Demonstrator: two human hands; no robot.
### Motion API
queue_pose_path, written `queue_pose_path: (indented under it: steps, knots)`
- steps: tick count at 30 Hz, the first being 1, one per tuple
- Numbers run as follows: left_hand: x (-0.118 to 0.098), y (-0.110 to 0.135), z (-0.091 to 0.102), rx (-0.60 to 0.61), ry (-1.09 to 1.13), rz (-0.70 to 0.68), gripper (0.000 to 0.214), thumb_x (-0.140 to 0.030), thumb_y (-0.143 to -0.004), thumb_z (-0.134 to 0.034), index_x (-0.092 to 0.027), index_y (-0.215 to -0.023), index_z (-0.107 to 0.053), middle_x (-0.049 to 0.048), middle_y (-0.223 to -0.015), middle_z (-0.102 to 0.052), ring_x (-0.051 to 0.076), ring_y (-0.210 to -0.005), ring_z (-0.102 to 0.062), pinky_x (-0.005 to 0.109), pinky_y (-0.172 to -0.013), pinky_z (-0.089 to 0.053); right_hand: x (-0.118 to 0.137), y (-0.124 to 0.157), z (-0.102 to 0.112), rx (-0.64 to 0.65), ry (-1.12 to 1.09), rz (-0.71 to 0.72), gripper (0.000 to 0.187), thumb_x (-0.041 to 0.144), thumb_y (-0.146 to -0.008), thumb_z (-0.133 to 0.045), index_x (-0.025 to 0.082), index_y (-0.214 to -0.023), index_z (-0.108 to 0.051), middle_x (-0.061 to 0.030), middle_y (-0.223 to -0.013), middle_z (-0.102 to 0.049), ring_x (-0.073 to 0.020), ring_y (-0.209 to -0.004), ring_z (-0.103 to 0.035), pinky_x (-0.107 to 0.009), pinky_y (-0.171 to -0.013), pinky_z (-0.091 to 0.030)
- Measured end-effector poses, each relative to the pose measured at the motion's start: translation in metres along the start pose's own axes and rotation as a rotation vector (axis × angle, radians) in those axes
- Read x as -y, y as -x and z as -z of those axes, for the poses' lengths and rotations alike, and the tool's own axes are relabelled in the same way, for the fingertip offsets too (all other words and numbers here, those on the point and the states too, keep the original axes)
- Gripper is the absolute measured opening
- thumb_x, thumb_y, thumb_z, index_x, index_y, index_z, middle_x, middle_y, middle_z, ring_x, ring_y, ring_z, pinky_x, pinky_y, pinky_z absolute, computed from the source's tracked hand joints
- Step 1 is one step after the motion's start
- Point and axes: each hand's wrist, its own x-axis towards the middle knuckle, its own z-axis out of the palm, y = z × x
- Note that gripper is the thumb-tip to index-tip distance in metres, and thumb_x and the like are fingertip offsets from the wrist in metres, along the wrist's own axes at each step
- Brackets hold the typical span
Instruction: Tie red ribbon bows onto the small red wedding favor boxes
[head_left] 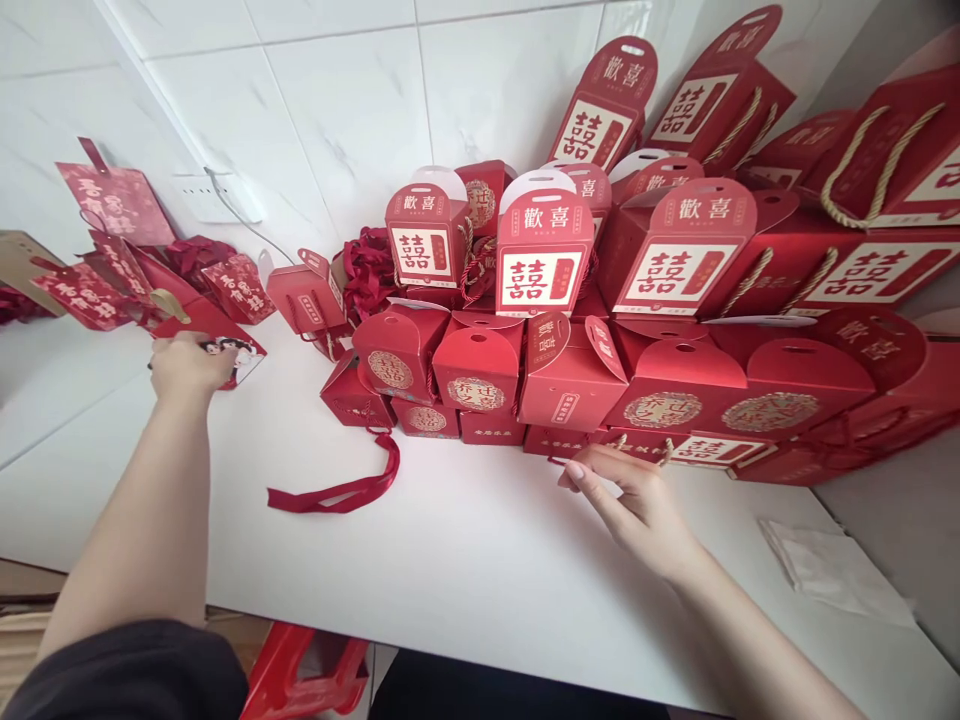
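Red boxes [480,375] edging open white table [465,570], left hand [187,365], right hand [630,505]

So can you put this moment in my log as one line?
left hand: holding red card | right hand: open, by gold cord | nearby: red boxes, red ribbon, white table
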Motion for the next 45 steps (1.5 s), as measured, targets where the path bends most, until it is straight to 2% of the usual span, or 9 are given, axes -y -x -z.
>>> queue_pose_path:
  steps: [4,6,8,14,21,29,35,39,45]
  knots:
    - [-0.029,0.042,-0.018,0.052,-0.112,0.077,0.037,-0.052,-0.077,-0.065,-0.017,-0.067,-0.066,-0.0047,-0.051,-0.051,0.012,-0.053,-0.038,0.027,-0.060,-0.025,0.003,-0.001,-0.002,0.036,-0.001,0.046,0.028,0.032,-0.100,-0.047,0.020,-0.080,-0.063,-0.0043,-0.076,-0.063,-0.0170,-0.070,-0.060,-0.028,-0.064,-0.045]
    - [-0.046,0.077,-0.038,0.347,-0.123,0.028,0.039,-0.056,-0.075,-0.066,-0.017,-0.069,-0.070,-0.0004,-0.065,-0.067,0.018,-0.068,-0.058,0.028,-0.066,-0.036,0.006,-0.001,-0.002,0.056,0.015,0.062,0.029,0.032,-0.100,-0.046,0.019,-0.080,-0.063,-0.0044,-0.076,-0.063,-0.0170,-0.069,-0.059,-0.029,-0.064,-0.044]
    - [-0.060,0.114,-0.062,0.542,-0.112,-0.064,0.042,-0.061,-0.077,-0.061,-0.020,-0.075,-0.070,0.0009,-0.076,-0.071,0.022,-0.073,-0.063,0.030,-0.065,-0.040,0.008,-0.001,-0.003,0.075,0.022,0.077,0.029,0.032,-0.100,-0.045,0.019,-0.080,-0.062,-0.0043,-0.076,-0.063,-0.0170,-0.070,-0.059,-0.029,-0.065,-0.044]
    - [-0.072,0.170,-0.107,0.571,-0.063,-0.240,0.035,-0.055,-0.082,-0.055,-0.022,-0.072,-0.058,0.0008,-0.075,-0.065,0.020,-0.071,-0.062,0.029,-0.063,-0.042,0.009,-0.002,-0.006,0.106,-0.008,0.091,0.030,0.032,-0.100,-0.045,0.019,-0.081,-0.064,-0.0046,-0.079,-0.066,-0.0173,-0.075,-0.062,-0.030,-0.070,-0.047]
    - [-0.140,0.173,-0.074,0.870,0.343,-0.329,0.036,-0.052,-0.084,-0.059,-0.017,-0.083,-0.067,0.0019,-0.072,-0.062,0.014,-0.062,-0.055,0.026,-0.060,-0.043,0.020,-0.013,-0.010,0.071,-0.194,-0.007,0.028,0.040,-0.099,-0.050,0.020,-0.085,-0.064,-0.0034,-0.084,-0.067,-0.0171,-0.081,-0.062,-0.030,-0.075,-0.048]
    - [-0.235,0.158,-0.052,0.998,0.416,-0.652,0.033,-0.047,-0.078,-0.071,-0.015,-0.082,-0.074,-0.0046,-0.051,-0.044,0.007,-0.048,-0.036,0.021,-0.047,-0.028,0.044,-0.030,-0.007,0.156,-0.746,-0.002,0.038,0.038,-0.093,-0.062,0.027,-0.128,-0.052,-0.0064,-0.124,-0.061,-0.0184,-0.115,-0.058,-0.038,-0.105,-0.043]
    - [-0.240,0.147,-0.077,1.165,0.418,-0.655,0.031,-0.045,-0.081,-0.068,-0.014,-0.076,-0.070,-0.0034,-0.053,-0.048,0.007,-0.048,-0.038,0.021,-0.049,-0.032,0.015,-0.028,-0.007,0.067,-0.860,-0.026,0.012,0.032,-0.091,-0.065,0.020,-0.091,-0.067,0.0009,-0.073,-0.064,-0.0117,-0.071,-0.059,-0.028,-0.078,-0.048]
    - [-0.235,0.141,-0.076,1.274,0.401,-0.635,0.039,-0.048,-0.087,-0.059,-0.013,-0.068,-0.062,-0.0022,-0.051,-0.050,0.008,-0.045,-0.041,0.021,-0.047,-0.035,0.009,-0.026,-0.005,-0.094,-0.828,-0.035,0.023,0.035,-0.091,-0.065,0.018,-0.076,-0.068,-0.0008,-0.070,-0.065,-0.0130,-0.067,-0.058,-0.027,-0.068,-0.047]
    - [-0.229,0.134,-0.068,1.181,0.183,-0.726,0.033,-0.046,-0.083,-0.064,-0.014,-0.075,-0.072,0.0003,-0.061,-0.059,0.010,-0.053,-0.050,0.020,-0.049,-0.036,0.009,-0.021,-0.008,-0.292,-0.805,-0.015,0.026,0.040,-0.092,-0.062,0.021,-0.077,-0.069,-0.0015,-0.072,-0.063,-0.0152,-0.069,-0.057,-0.029,-0.068,-0.046]
